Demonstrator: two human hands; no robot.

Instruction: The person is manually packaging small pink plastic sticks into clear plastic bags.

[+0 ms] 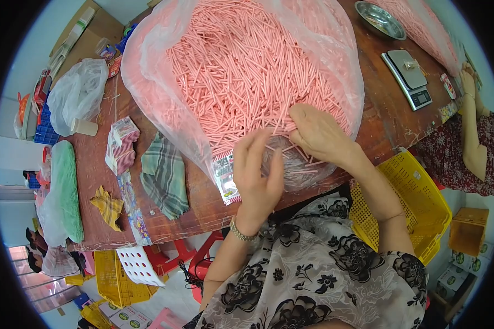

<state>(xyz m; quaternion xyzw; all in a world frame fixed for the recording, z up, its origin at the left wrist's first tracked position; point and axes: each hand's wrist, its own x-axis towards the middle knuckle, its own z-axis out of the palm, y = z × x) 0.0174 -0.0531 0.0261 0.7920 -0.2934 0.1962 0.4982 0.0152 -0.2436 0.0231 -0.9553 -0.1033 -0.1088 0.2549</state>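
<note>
A large clear plastic bag (148, 78) lies wide open on the wooden table, full of thin pink sticks (247, 66). At its near edge my right hand (319, 131) has its fingers curled down among the sticks; what lies inside the fingers is hidden. My left hand (257, 177), with a metal watch or bracelet on the wrist, is raised with its fingers apart, in front of the bag's near edge. A printed packet (226, 177) with red-striped edges lies just behind and left of that hand. A few loose sticks rest on the crumpled plastic (300, 174) between my hands.
Left on the table (197, 218) are a checked cloth (164, 177), stacked striped packets (121, 146), a yellow cloth (108, 207), a paper cup (84, 126) and plastic bags. A digital scale (407, 78) and metal bowl (380, 19) stand right. Another person (469, 152) is at far right, near a yellow crate (420, 197).
</note>
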